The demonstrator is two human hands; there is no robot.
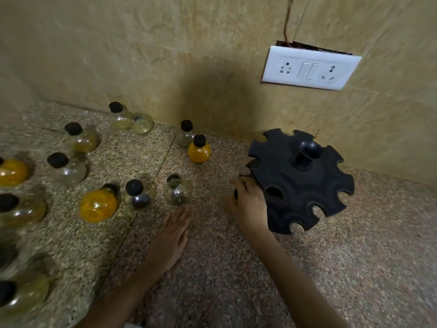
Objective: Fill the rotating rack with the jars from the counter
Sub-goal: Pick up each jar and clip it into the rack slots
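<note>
Speckled granite made up the worktop [236,268], which ran back to a beige tiled wall [189,55] carrying a white switch-and-socket plate [309,68]. Black and notched all round its rim, the rotating rack [305,185] stood near the wall on the right side of the worktop, its slots showing no jars and a short central post rising from its top. Round jars with black caps were scattered across the left half, well apart from the rack: a lying jar of orange contents [98,204], an upright orange jar [199,150] near the wall, a clear jar [178,191] tipped just beyond the left fingertips, and others clear or yellowish.

Right hand [248,204] was curled against the rack's left rim, fingers bent over the edge; whether it truly gripped the rim could not be told. Left hand [175,235] lay flat and spread on the worktop, holding nothing.
</note>
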